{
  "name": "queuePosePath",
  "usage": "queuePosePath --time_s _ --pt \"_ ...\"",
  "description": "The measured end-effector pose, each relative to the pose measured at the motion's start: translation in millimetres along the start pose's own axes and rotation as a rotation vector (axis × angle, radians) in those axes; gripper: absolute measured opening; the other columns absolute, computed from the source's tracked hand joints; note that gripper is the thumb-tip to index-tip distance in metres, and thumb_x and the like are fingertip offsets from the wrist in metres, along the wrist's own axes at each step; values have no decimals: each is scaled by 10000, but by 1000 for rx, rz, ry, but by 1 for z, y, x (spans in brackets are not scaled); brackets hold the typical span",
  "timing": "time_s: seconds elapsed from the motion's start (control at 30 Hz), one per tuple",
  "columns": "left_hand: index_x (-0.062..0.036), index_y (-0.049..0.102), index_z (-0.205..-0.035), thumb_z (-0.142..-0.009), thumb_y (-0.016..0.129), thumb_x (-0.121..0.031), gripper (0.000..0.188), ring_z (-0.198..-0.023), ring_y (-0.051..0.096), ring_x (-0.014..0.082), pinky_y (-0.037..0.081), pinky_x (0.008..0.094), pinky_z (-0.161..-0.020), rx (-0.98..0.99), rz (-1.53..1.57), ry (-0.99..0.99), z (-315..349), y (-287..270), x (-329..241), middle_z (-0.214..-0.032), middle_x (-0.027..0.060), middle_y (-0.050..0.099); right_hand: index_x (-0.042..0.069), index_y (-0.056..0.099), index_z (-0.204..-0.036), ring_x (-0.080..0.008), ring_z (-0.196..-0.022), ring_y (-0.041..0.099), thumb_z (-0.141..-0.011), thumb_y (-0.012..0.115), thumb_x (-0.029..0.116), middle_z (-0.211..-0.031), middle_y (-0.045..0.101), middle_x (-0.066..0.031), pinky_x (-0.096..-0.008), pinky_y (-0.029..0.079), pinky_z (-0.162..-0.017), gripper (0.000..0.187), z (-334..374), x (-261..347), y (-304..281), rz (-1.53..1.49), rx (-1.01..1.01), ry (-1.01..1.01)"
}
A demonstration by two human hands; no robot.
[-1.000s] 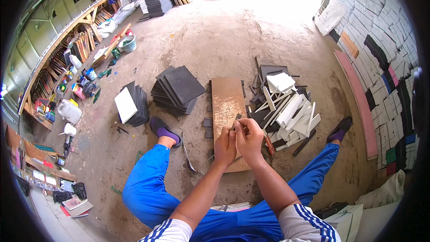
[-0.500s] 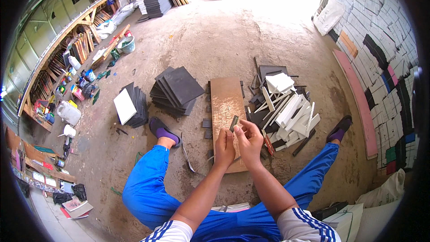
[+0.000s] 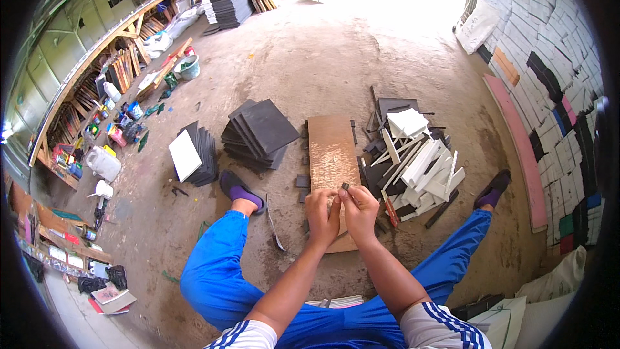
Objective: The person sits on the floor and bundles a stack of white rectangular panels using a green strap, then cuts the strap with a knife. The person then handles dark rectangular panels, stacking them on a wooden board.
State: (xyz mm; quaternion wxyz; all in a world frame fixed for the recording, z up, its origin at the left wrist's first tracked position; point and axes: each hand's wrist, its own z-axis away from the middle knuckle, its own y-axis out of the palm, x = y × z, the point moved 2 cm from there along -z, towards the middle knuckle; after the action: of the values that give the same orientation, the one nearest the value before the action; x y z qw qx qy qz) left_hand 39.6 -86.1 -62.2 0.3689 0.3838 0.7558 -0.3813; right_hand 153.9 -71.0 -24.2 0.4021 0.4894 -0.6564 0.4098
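Over the near half of a long brown board (image 3: 334, 148), both my hands meet at their fingertips. A small dark block (image 3: 345, 186), probably foam or rubber, pokes up between them. My right hand (image 3: 360, 212) pinches it between thumb and bent forefinger. Pressed up against it, my left hand (image 3: 321, 214) is closed too, its thumb at the block's lower end, which the fingers hide. Small dark squares (image 3: 302, 181) lie along the board's left edge. Just right of my right hand rests a red-handled cutting tool (image 3: 391, 209), its exact kind unclear.
White and black offcut strips (image 3: 416, 161) are heaped right of the board. Left of it stand a stack of dark square sheets (image 3: 263, 130) and another topped by a white sheet (image 3: 185, 154). Pale stacked sheets (image 3: 549, 19) wall the right side. A bucket (image 3: 187, 68) stands farther left.
My hands have drawn slightly lower and closer together. The dark block, earlier showing lengthwise between the fingertips, now shows only a short end. The whole view has shifted slightly.
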Motion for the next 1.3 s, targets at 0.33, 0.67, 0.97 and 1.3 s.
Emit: queuePosePath --time_s 0.33,0.67,0.97,1.3 --pt "-104 683 -889 -1013 698 -337 264 -671 650 117 512 274 -604 178 946 -1107 27 -17 23 -801 0 684 69 778 -955 -245 -739 616 -782 780 32 -863 729 -44 -364 437 -688 177 39 -12 3 285 47 -474" --pt "1 717 -806 -893 700 -114 146 -670 611 91 487 289 -595 776 257 -610 -1 -30 36 -729 4 670 12 691 -1005 -350 -998 641 -878 730 47 -1048 693 -138 -448 477 -938 137 32 -12 -12 221 205 -475" --pt "-10 713 -852 -921 691 -124 135 -702 586 77 474 280 -631 984 235 -597 -24 -37 23 -771 -19 664 -24 593 -996 -386 -750 588 -938 648 -20 -883 548 -193 -447 480 -645 80 47 -44 -2 47 215 -283" --pt "-21 704 -985 -1017 689 -138 122 -744 585 79 497 253 -710 167 702 -659 39 10 45 -847 -10 670 11 554 -892 -153 -684 527 -1018 640 85 -774 566 -49 -338 429 -599 169 55 -67 11 -176 -107 244"
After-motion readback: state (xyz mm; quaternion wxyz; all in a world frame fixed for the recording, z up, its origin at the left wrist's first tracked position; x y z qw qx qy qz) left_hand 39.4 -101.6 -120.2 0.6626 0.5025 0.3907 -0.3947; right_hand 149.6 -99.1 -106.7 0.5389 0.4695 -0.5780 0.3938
